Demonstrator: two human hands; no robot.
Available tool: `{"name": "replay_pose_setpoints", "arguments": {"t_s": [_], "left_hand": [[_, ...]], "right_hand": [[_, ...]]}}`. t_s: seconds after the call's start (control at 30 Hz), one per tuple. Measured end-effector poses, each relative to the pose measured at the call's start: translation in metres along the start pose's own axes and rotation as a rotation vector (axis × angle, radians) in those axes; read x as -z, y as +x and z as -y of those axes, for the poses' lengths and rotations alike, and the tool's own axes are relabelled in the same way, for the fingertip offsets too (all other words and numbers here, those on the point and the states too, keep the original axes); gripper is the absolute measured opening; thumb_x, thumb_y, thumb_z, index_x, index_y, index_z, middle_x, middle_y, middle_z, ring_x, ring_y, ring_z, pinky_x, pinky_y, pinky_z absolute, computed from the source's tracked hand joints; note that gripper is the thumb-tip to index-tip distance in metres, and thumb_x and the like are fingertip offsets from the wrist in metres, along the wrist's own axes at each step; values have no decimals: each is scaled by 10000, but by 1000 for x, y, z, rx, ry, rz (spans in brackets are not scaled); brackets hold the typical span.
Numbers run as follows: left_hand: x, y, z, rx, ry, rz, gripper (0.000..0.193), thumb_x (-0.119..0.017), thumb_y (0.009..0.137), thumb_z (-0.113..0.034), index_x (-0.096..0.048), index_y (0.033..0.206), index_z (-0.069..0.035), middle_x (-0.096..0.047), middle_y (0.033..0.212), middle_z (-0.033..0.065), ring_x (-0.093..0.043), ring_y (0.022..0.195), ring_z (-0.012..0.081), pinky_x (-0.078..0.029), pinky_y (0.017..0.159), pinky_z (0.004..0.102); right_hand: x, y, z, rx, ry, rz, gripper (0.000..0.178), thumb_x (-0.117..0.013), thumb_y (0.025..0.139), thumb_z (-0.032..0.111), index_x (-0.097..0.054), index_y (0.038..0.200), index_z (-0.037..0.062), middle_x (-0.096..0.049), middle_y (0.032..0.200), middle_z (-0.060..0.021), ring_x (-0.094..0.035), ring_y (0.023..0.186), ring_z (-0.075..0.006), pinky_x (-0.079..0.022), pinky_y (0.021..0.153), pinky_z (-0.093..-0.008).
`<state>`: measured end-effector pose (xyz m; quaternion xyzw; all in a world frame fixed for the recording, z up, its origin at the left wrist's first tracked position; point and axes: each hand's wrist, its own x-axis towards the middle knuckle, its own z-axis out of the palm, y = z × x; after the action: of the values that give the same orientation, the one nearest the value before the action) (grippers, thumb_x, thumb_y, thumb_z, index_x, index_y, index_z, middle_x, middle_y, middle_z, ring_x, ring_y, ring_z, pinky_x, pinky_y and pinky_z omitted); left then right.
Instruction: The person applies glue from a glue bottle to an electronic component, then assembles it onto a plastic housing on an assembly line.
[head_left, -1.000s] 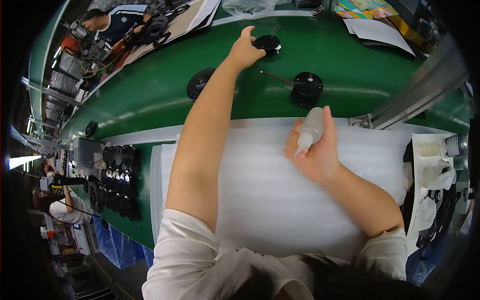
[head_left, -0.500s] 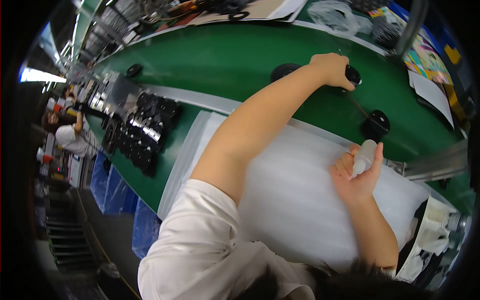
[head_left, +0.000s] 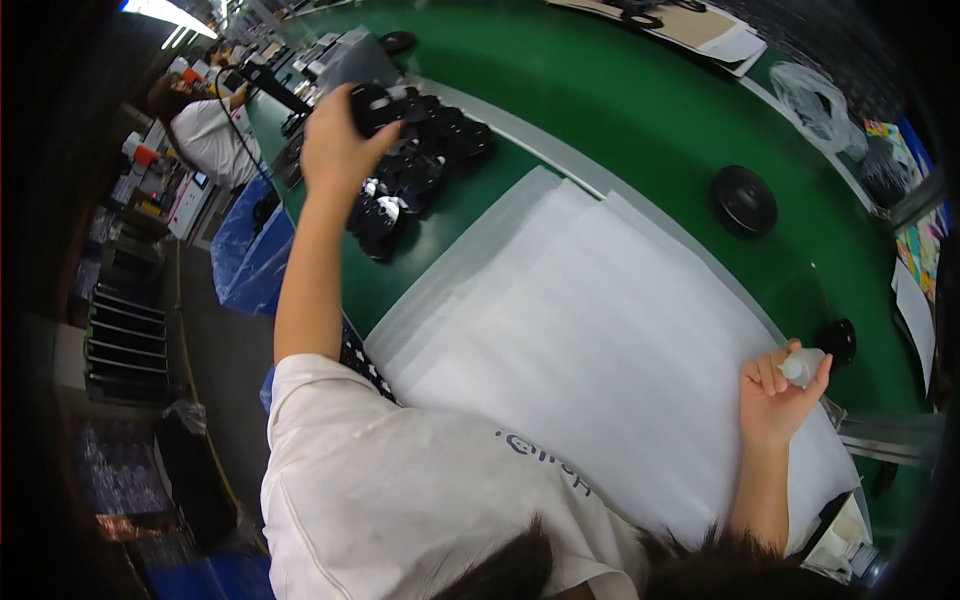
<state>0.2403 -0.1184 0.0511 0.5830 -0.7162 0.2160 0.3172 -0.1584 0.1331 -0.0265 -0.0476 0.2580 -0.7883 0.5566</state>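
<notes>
On the head feed, I have my left hand (head_left: 338, 140) pinching a round black part (head_left: 370, 108) between thumb and fingers, a cluster of black parts (head_left: 428, 165) already gathered beside them. My right hand (head_left: 778, 402) curls its fingers around a pale bottle (head_left: 803, 367); past their tips, a small black part (head_left: 840, 341) and a wide black disc (head_left: 745, 200) lie ungathered.

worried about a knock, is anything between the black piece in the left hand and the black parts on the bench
Nothing visible. The piece in the left hand overlaps the black parts in this view, so whether they touch is hidden. The bottle is well clear, in the right hand.
</notes>
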Motion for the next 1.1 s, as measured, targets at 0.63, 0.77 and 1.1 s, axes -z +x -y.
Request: {"name": "replay_pose_setpoints", "arguments": {"t_s": [0.63, 0.77, 1.1], "left_hand": [[-41, -70, 286, 672, -113, 347, 689, -754, 568, -258, -453, 1123, 18, -555, 1020, 179, -546, 939, 290, -426, 813, 334], [-45, -66, 264, 481, 131, 300, 696, -749, 564, -222, -435, 1149, -16, -535, 1029, 183, -521, 965, 309, -416, 831, 357], [-60, -53, 321, 629, -123, 606, 634, -726, 608, -262, -479, 1133, -6, -581, 1022, 139, -564, 931, 244, -405, 836, 305]], "right_hand": [[-2, -4, 2, 26, -41, 79, 356, -494, 811, 414, -455, 846, 61, -319, 535, 8, -277, 462, -82, -244, 513, -216], [0, -3, 2, 24, -40, 79, 353, -495, 814, 405, -458, 854, 56, -320, 534, 4, -282, 470, -85, -252, 518, -214], [1, -3, 2, 21, -48, 126, 340, -504, 816, 384, -462, 855, 49, -323, 540, 1, -286, 480, -86, -264, 527, -209]]}}
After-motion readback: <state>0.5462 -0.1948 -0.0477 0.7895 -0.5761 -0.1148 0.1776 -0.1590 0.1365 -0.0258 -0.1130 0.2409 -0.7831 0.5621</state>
